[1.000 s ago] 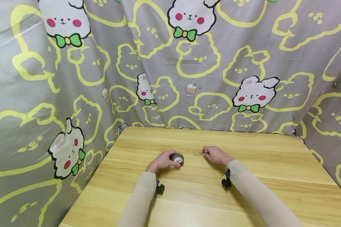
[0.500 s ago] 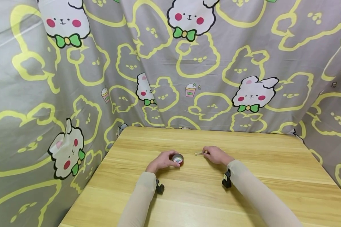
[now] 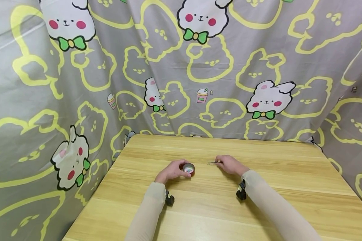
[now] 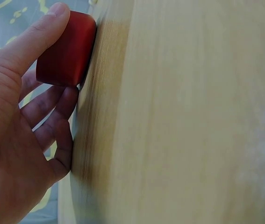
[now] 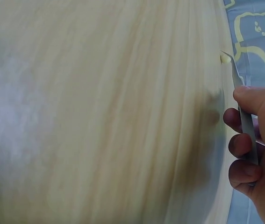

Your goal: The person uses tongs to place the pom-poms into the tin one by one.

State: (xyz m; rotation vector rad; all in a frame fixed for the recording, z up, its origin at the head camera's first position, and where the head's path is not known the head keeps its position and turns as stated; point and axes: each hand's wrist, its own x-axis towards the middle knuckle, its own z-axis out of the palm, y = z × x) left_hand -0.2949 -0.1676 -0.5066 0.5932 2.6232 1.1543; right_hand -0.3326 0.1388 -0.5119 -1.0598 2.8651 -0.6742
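In the head view, a small round red container (image 3: 191,172) stands on the wooden table, open at the top, with whitish and coloured bits visible inside. My left hand (image 3: 174,170) grips it, thumb on the near side and fingers round the far side. The left wrist view shows the container's smooth red wall (image 4: 69,53) under the thumb. To the right, my right hand (image 3: 230,165) pinches metal tweezers (image 5: 247,126) with a bent tip pointing left. A small pale yellow bead-like piece (image 5: 225,58) is at the tweezer tip, low over the table; whether it is gripped or lies there, I cannot tell.
The light wooden table (image 3: 199,214) reaches back to a grey curtain (image 3: 175,67) with yellow and white cartoon figures, which also hangs along the left and right sides. A small black camera (image 3: 170,198) is strapped to the left wrist, another black camera (image 3: 241,190) to the right.
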